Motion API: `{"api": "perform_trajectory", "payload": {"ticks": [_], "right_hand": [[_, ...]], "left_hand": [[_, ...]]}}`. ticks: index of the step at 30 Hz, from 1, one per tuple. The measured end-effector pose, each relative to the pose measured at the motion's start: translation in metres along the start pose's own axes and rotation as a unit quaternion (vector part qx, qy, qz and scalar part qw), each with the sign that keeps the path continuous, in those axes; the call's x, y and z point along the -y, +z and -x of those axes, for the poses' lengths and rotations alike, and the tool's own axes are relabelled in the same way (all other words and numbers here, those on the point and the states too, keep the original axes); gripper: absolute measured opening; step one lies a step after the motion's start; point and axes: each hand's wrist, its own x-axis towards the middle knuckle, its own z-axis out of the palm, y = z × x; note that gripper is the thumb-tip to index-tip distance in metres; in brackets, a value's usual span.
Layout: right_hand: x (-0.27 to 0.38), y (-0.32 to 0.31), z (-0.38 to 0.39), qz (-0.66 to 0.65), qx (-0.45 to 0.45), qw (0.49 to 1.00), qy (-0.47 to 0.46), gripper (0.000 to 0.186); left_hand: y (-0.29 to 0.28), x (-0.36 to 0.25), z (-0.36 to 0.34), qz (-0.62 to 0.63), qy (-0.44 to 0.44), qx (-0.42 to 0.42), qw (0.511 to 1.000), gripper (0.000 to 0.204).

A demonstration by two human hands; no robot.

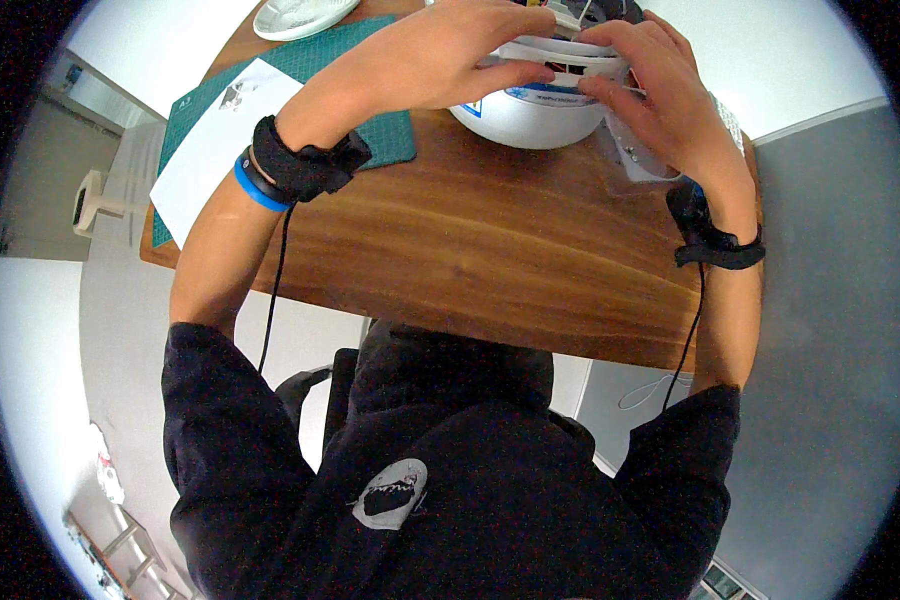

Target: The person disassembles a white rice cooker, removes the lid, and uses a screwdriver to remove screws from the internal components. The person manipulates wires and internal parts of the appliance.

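At the top of the head view, a white rounded appliance [520, 125] stands on the wooden desk, with dark inner parts and a pale piece showing at its open top. My left hand [470, 62] grips it from the left, fingers curled over the upper rim and thumb along the front band. My right hand [670, 105] holds its right side, index finger on the rim and thumb at the front band near some thin wires. What exactly the fingertips pinch is partly hidden. Black straps with cables circle both my wrists.
A green cutting mat [395, 145] with a white paper sheet [195, 150] lies at the left of the wooden desk [450, 250]. A white dish [300, 18] sits at the back left. A clear plastic bag [642, 160] lies beside the appliance. A grey panel [830, 280] borders the right.
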Motion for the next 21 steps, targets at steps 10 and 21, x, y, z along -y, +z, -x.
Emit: {"api": "perform_trajectory", "payload": {"ticks": [10, 21], "right_hand": [[-0.016, -0.003, 0.003, -0.110, 0.028, 0.993, -0.036, 0.028], [-0.013, 0.005, 0.010, -0.097, 0.010, 0.993, -0.059, 0.024]], "left_hand": [[0.004, 0.009, 0.003, 0.056, 0.014, 0.014, 0.998, 0.036], [0.010, -0.003, 0.008, -0.049, 0.020, 0.014, 0.998, 0.050]]}}
